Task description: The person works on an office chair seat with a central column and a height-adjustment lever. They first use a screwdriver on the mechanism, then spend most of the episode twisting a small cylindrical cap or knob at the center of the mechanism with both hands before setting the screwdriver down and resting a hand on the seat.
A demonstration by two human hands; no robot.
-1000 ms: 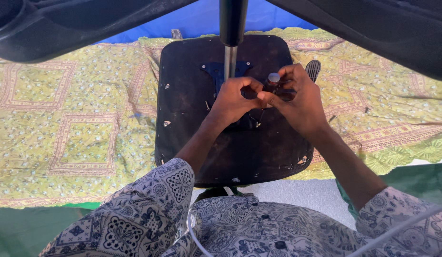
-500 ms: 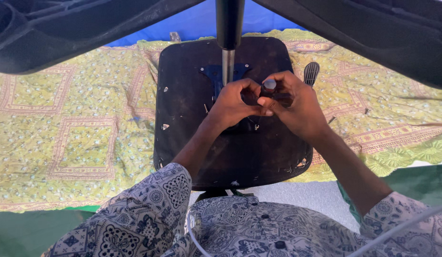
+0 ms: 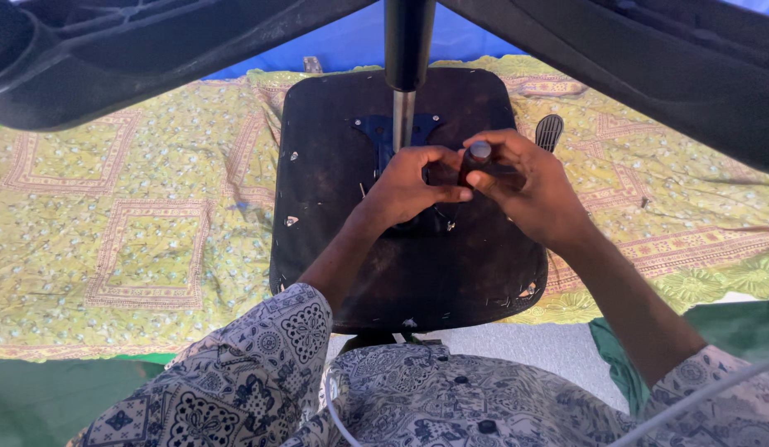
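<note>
An upturned office chair lies in front of me, its dark seat underside [image 3: 335, 215] facing up, with a blue metal plate [image 3: 376, 132] at its middle. A black and silver gas cylinder [image 3: 405, 74] rises from that plate. My right hand [image 3: 529, 186] grips a screwdriver by its dark handle [image 3: 477, 161], held upright over the seat's middle. My left hand [image 3: 409, 186] is curled next to it, fingertips touching the tool's shaft. The tool's tip is hidden behind my fingers.
The chair rests on a yellow-green patterned cloth [image 3: 127, 232]. Black chair-base legs [image 3: 152, 58] cross the top of the view, left and right. A black lever paddle [image 3: 550, 130] sticks out beside the seat. Blue sheet [image 3: 351, 45] lies behind, green sheet [image 3: 45, 397] near me.
Both hands have stayed together over the seat's middle, shifting slightly left and turning a little about the screwdriver. The chair has not moved.
</note>
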